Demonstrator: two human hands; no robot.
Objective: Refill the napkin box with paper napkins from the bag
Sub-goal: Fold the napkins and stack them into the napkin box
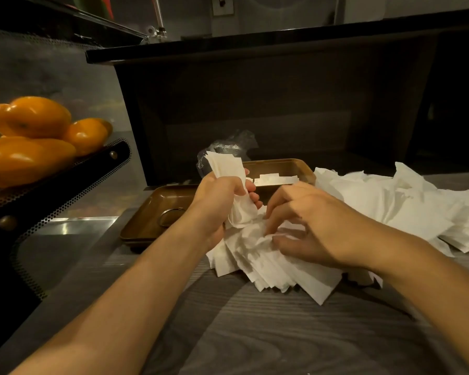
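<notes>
My right hand point(303, 226) pinches the fanned napkins point(268, 263) beneath it; my left hand point(222, 196) clenches a wad. I'm squaring a stack. Next: lift it into the napkin box point(290, 169) just beyond my fingers.

Grey wood-grain counter point(255, 334), brown napkin box point(295, 169), brown lid point(152, 215), loose napkins point(390, 207), clear bag point(228, 147)

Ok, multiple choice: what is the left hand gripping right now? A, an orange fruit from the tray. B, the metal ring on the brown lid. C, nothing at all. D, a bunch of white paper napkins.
D: the left hand has its fingers curled round a bunch of white paper napkins, held up in front of the brown napkin box.
</notes>
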